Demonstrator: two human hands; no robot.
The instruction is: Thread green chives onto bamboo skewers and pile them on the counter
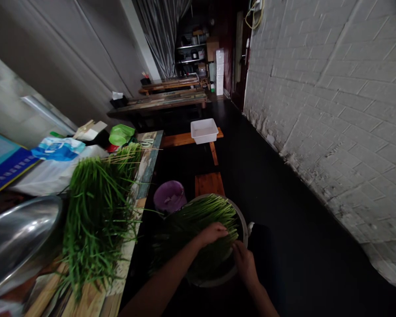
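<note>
A big heap of garlic chives [201, 213] lies in a round, pale-rimmed basin [243, 222], the light stem ends pointing right. My left hand [214, 232] is over the heap with its fingers curled closed around some chives near the stem ends. Just to the right, at the basin's edge, my right hand [244, 259] pinches at the stem ends; its fingertips are dim and partly hidden. On the table to the left, another large pile of chives [95, 202] hangs toward the edge, with thin skewers [125, 158] across its top.
A purple bucket [170, 197] stands beside the basin, near a wooden stool [209, 184]. Further off, a white tub [204, 130] rests on a bench. A steel bowl [23, 237], scissors [147, 142] and a green bag [121, 134] are on the table. A block wall [333, 110] runs along the right.
</note>
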